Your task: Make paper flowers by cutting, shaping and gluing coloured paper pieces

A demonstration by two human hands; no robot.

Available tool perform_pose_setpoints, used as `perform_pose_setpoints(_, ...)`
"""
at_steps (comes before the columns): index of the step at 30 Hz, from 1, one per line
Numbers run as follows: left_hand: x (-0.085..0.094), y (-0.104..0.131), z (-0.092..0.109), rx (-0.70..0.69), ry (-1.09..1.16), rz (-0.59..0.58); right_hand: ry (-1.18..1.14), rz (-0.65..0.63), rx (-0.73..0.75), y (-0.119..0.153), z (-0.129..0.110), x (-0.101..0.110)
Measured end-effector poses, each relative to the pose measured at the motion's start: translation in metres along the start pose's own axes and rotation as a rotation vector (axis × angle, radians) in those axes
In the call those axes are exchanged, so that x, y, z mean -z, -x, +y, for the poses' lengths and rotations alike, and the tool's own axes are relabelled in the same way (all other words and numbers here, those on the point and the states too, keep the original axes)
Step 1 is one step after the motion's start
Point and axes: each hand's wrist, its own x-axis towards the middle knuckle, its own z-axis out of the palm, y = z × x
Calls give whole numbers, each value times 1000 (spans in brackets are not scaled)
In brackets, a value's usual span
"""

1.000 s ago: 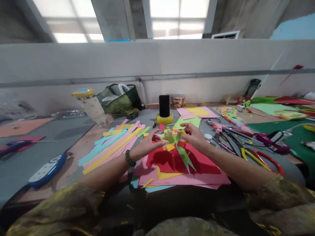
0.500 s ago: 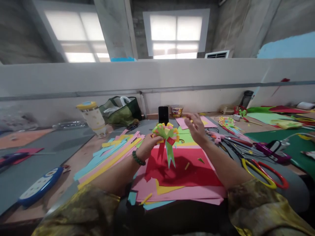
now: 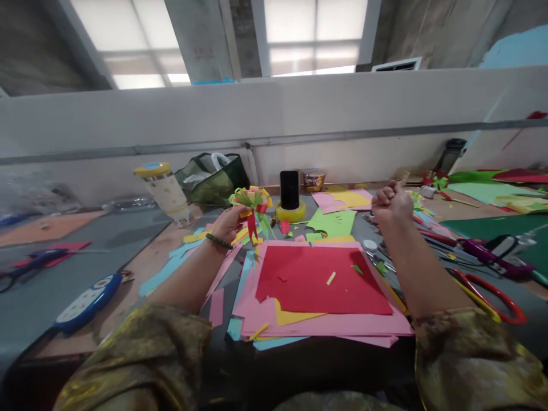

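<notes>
My left hand (image 3: 232,223) grips a paper flower (image 3: 253,204) of green, yellow, pink and red loops, with red and green tails hanging from it. It is held over the left part of the table, beside cut paper strips (image 3: 175,266). Off to the right, my right hand (image 3: 391,201) is raised with its fingers curled closed; a small pale thing shows at its fingertips, too blurred to name. Between my forearms lies a red sheet (image 3: 319,279) on pink, yellow and blue sheets, with small scraps on top.
A phone (image 3: 290,189) stands in a yellow tape roll (image 3: 291,212), beside a snack cup (image 3: 314,180). Farther left are a green bag (image 3: 214,185), a tumbler (image 3: 166,194) and a blue-white tool (image 3: 88,302). Scissors (image 3: 496,297) and a purple glue gun (image 3: 492,257) lie right.
My left hand has carried the paper flower left, away from above the red sheet. My right hand has moved right and its fingers have closed. The view has shifted a little.
</notes>
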Motion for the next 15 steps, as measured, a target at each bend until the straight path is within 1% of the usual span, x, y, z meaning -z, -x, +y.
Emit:
perform_pose_setpoints(2, -4, 4, -1, -3, -13, -23, -6, 70, -1, -2, 4, -3)
perform_pose_setpoints(4, -15, 16, -2, -18, -34, -100, 0, 105, -10, 7, 14, -18)
perform_pose_setpoints(6, -28, 33, -4, -27, -59, -203, 19, 68, -45, 23, 26, -38)
perform_pose_setpoints(7, -33, 40, -4, -28, -71, -254, 29, 2, -81, 32, 32, -49)
perform_pose_setpoints(9, -40, 52, -5, -35, -85, -347, 86, -354, -263, 49, 41, -66)
perform_pose_setpoints(10, -41, 54, -5, -42, -85, -377, 143, -507, -347, 56, 43, -71)
perform_pose_setpoints(11, -41, 55, -5, -50, -82, -391, 189, -625, -410, 62, 43, -74)
perform_pose_setpoints(12, -39, 52, -5, -57, -76, -386, 227, -685, -441, 66, 41, -73)
perform_pose_setpoints(13, -36, 48, -5, -62, -66, -363, 248, -691, -440, 67, 37, -70)
perform_pose_setpoints(14, -32, 42, -5, -62, -56, -326, 248, -651, -409, 66, 32, -65)
perform_pose_setpoints(15, -27, 35, -6, -57, -45, -284, 237, -571, -353, 61, 26, -59)
